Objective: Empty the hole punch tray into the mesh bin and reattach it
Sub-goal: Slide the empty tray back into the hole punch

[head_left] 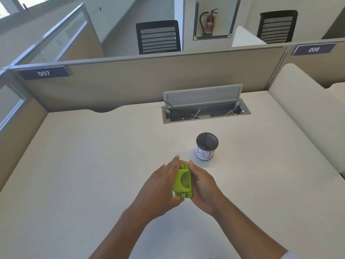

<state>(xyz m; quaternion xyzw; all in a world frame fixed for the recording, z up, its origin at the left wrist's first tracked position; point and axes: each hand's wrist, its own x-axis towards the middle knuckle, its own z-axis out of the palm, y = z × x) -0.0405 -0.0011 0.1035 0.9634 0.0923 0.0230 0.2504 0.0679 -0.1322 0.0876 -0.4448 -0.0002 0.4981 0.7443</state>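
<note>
A lime-green hole punch (183,181) is held above the white desk (84,165), clasped between both hands. My left hand (160,186) wraps its left side, thumb at the near end. My right hand (202,186) presses against its right side, fingers along the edge. The tray itself is hidden between hands and punch. The black mesh bin (207,145), with a white paper label on its front, stands upright just beyond and to the right of my hands; small bits lie at its bottom.
An open cable box (205,111) with a raised grey lid is sunk into the desk behind the bin. Beige partitions (130,81) enclose the desk at the back and left. A cushioned divider (308,109) runs along the right.
</note>
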